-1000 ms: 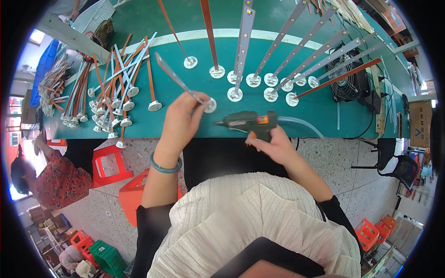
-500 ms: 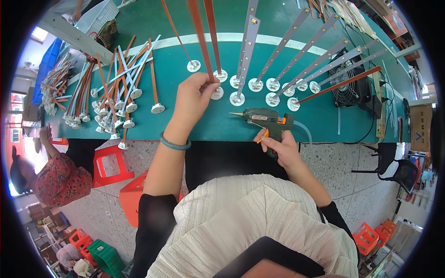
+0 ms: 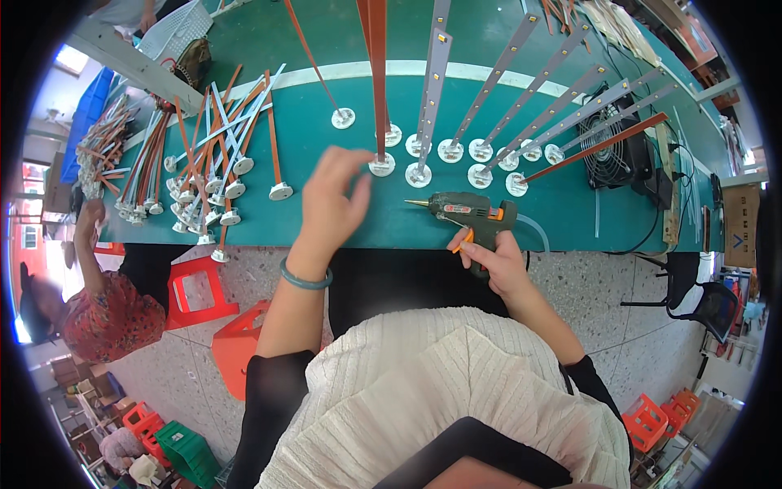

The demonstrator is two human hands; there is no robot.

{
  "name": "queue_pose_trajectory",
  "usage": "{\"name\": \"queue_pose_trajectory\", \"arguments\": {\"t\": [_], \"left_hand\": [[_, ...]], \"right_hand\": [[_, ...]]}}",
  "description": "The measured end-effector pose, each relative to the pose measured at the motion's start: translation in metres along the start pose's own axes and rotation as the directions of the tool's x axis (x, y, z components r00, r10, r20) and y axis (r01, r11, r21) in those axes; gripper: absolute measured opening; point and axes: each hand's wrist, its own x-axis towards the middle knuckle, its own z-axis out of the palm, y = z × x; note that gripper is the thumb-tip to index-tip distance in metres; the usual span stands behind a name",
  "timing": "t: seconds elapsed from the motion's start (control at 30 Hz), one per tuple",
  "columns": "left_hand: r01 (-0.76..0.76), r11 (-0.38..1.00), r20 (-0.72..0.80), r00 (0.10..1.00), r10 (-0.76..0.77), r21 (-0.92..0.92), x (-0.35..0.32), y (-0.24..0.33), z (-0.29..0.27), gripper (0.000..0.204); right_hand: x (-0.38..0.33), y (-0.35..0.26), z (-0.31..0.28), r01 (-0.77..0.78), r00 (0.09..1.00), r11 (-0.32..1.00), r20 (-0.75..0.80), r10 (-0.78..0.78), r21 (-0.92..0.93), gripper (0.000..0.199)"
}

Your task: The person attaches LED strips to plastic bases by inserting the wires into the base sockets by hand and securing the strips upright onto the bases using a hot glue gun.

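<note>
White plastic forms the basket (image 3: 175, 37) at the far left of the green table (image 3: 301, 224); what lies in it I can't make out from where I stand, though a dark bag (image 3: 194, 59) sits just beside it. Toward the lower left is a green crate (image 3: 186, 451), its contents too small to tell, with cardboard cartons (image 3: 104, 385) near it. Off to the right is a brown cardboard box (image 3: 740, 224), its inside hidden from me.

At the table, the worker's right hand (image 3: 501, 265) has its grip wrapped around the handle of a dark green glue gun (image 3: 464, 208), nozzle pointing left; a clear glue stick (image 3: 533, 228) pokes out behind. The left hand (image 3: 336, 196), a little blurred, has a loose grip, thumb and fingers spread, right by a brown strip (image 3: 379, 98) standing in a round white base (image 3: 383, 168) on the table; touching or not, I can't say. Grey LED strips (image 3: 430, 106) stand in similar bases to the right, and a jumbled heap of strips (image 3: 216, 183) lies to the left.
</note>
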Motion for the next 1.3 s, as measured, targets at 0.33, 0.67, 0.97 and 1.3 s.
{"name": "queue_pose_trajectory", "arguments": {"t": [0.33,0.67,0.97,1.3], "left_hand": [[0.284,0.748,-0.388,0.921,-0.039,0.6,0.001,-0.051,-0.097,0.029],[0.776,0.588,0.339,0.63,-0.699,-0.23,0.015,-0.117,-0.088,0.033],[0.45,0.809,0.239,0.892,-0.384,-0.379,-0.032,-0.017,-0.046,0.004],[0.097,0.995,0.234,0.968,-0.095,0.004,-0.011,0.003,-0.028,0.007]], "right_hand": [[-0.005,-0.001,0.001,0.002,1.0,1.0,-0.012,-0.002,-0.015,0.033],[-0.006,0.004,0.001,0.009,1.0,0.999,-0.004,-0.009,-0.037,0.035],[0.0,0.002,0.006,0.04,0.988,0.976,0.154,-0.006,-0.214,0.031],[0.021,0.003,0.032,0.254,0.966,0.854,0.156,-0.205,-0.455,0.023]]}}
